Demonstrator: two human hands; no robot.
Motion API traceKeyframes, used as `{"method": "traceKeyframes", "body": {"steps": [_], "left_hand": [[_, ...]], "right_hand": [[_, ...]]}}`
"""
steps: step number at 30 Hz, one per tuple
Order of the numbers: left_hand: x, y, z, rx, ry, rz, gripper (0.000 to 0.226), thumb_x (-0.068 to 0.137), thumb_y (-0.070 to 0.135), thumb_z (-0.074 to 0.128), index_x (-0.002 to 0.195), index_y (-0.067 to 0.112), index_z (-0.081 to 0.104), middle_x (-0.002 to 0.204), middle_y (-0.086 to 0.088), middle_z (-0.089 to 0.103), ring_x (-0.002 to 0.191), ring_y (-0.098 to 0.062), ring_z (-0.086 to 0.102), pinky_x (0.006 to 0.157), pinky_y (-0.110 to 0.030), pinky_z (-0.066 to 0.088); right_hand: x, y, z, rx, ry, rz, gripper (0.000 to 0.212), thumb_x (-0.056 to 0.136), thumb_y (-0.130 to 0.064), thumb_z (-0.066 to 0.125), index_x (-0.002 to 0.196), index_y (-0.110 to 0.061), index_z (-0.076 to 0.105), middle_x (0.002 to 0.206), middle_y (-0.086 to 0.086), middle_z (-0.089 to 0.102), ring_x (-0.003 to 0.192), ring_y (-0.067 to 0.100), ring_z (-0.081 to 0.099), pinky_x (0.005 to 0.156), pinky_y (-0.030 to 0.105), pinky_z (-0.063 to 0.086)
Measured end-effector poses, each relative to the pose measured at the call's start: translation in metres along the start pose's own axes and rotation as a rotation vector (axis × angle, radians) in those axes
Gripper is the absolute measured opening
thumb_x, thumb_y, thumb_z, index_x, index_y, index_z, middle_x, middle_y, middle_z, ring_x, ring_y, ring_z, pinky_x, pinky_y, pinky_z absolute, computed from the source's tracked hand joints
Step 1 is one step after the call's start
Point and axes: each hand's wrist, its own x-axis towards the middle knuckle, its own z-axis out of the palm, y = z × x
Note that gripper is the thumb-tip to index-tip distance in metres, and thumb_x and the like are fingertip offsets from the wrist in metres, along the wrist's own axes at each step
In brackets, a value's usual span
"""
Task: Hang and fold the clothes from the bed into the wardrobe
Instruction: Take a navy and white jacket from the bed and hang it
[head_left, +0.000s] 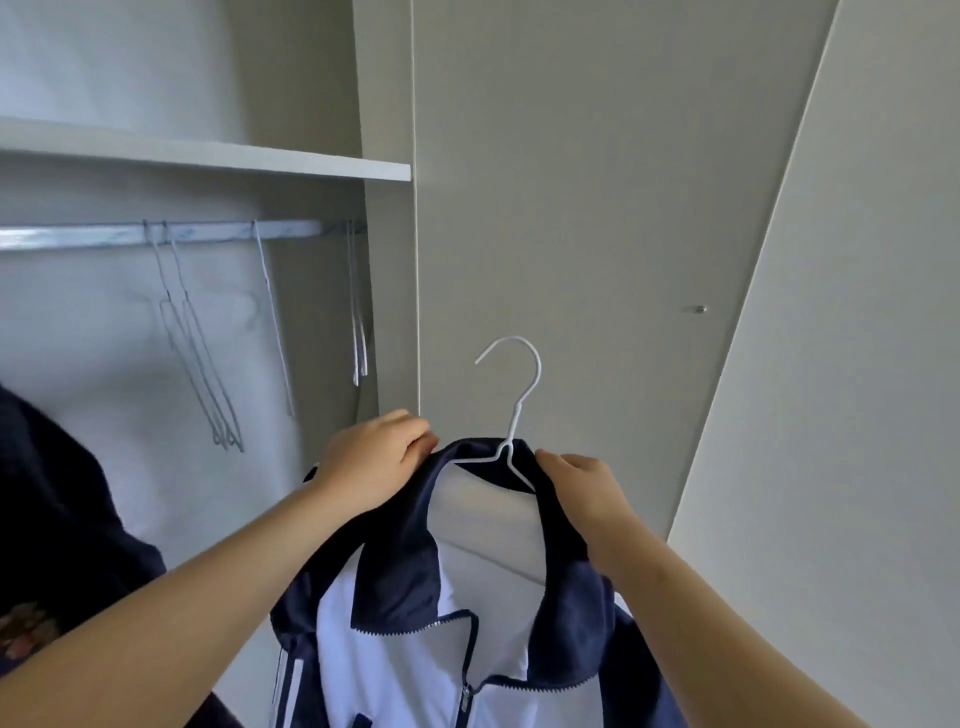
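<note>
Hands lift a navy-and-white jacket (447, 649) on a white wire hanger (511, 415) before an open wardrobe (322, 166). The left hand (374, 457) grips the collar's left side, fingers curled over the fabric; the right hand (582, 493) pinches the collar's right side. Empty wire hangers (208, 353) dangle from the metal rail (156, 236) at left, beneath a white shelf (208, 156).

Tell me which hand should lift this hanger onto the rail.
Left, probably. The left hand grips the jacket collar on the side nearer the rail, which lies up and to the left. The right hand, gripping the collar's other side beside the hanger, would have to reach across.
</note>
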Motion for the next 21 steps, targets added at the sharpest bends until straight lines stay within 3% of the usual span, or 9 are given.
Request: {"method": "traceKeyframes", "body": {"steps": [2,9,17,21], "left_hand": [[-0.007,-0.016,-0.007,-0.007,-0.025,-0.056,0.015,0.094,0.029,0.044,0.095,0.025,0.058,0.099,0.011,0.054,0.089,-0.016,0.054,0.067,-0.026,0.036],[-0.026,-0.099,-0.042,0.029,0.089,-0.367,0.016,0.092,0.026,0.042,0.086,0.026,0.057,0.089,0.01,0.063,0.078,-0.016,0.058,0.061,-0.026,0.04],[-0.033,-0.207,-0.093,0.116,0.257,-0.572,0.015,0.09,0.025,0.046,0.08,0.029,0.056,0.08,0.012,0.061,0.072,-0.017,0.055,0.058,-0.026,0.038],[-0.036,-0.246,-0.112,0.121,0.341,-0.615,0.012,0.089,0.023,0.05,0.083,0.026,0.06,0.078,0.009,0.055,0.073,-0.02,0.053,0.061,-0.025,0.037]], "right_hand": [[0.001,-0.001,0.021,0.034,-0.08,0.008,0.025,0.088,-0.03,0.052,0.072,-0.013,0.044,0.064,0.004,0.037,0.062,0.018,0.035,0.059,0.027,0.03],[0.002,-0.019,0.103,0.079,-0.312,0.035,0.03,0.091,-0.036,0.051,0.074,-0.014,0.04,0.066,0.0,0.041,0.057,0.015,0.04,0.052,0.024,0.034],[0.018,-0.073,0.214,0.121,-0.512,0.034,0.023,0.093,-0.033,0.05,0.081,-0.014,0.05,0.076,0.004,0.051,0.068,0.018,0.05,0.061,0.025,0.04],[0.024,-0.094,0.27,0.164,-0.62,0.107,0.026,0.092,-0.035,0.051,0.097,-0.01,0.056,0.087,0.009,0.055,0.075,0.022,0.054,0.065,0.026,0.044]]}}
